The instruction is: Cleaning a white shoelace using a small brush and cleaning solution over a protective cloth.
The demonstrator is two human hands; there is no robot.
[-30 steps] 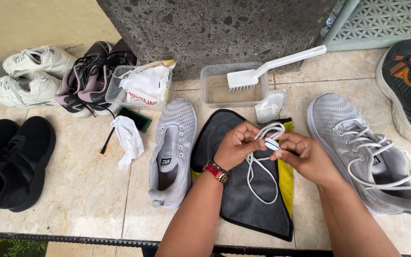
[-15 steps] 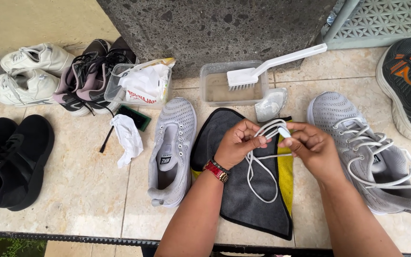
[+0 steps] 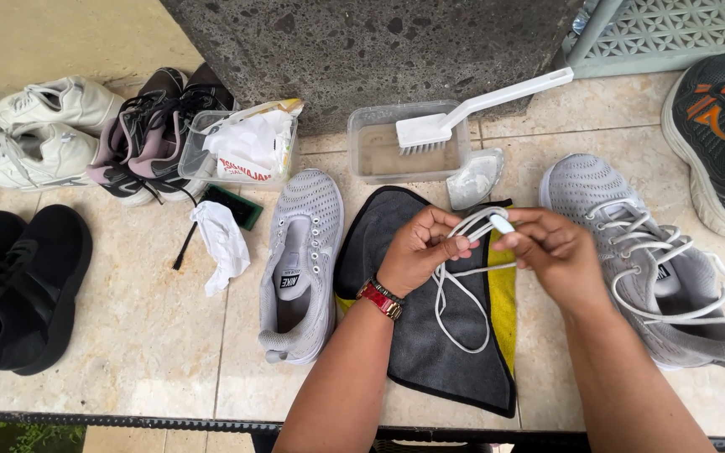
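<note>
Our left hand (image 3: 417,252) is curled into a loose fist, thumb and fingertips pinched together on a white lace (image 3: 463,281), so that grip is closed on the cord. Our right hand (image 3: 551,252) meets it from the other side, thumb and forefinger pressed together on the same lace just behind its pale plastic tip (image 3: 502,223). The lace is thin, round and limp; it arches between the two hands and hangs below them in long loops.

Those loops lie over a dark grey cloth (image 3: 430,352), soft and matte, with a black stitched edge; a yellow cloth (image 3: 503,294) shows under its right side. Both are spread flat on the desk (image 3: 127,352), which is tiled in glossy beige stone with thin grout lines. A red-faced watch (image 3: 379,299) sits on our left wrist.

Just left of the cloth lies a grey knit shoe (image 3: 299,260) with empty eyelets, its mesh finely dotted. To the right lies its mate (image 3: 656,268), with a white lace threaded loosely through it. Behind the cloth stands a clear plastic tub (image 3: 371,155) of cloudy water, and a white brush (image 3: 463,117) rests bristles-down across its rim. A crumpled white rag (image 3: 221,243) lies left of the unlaced shoe, with black shoes (image 3: 18,285), white shoes (image 3: 39,130) and a dark shoe with orange laces (image 3: 723,134) at the desk's edges.
</note>
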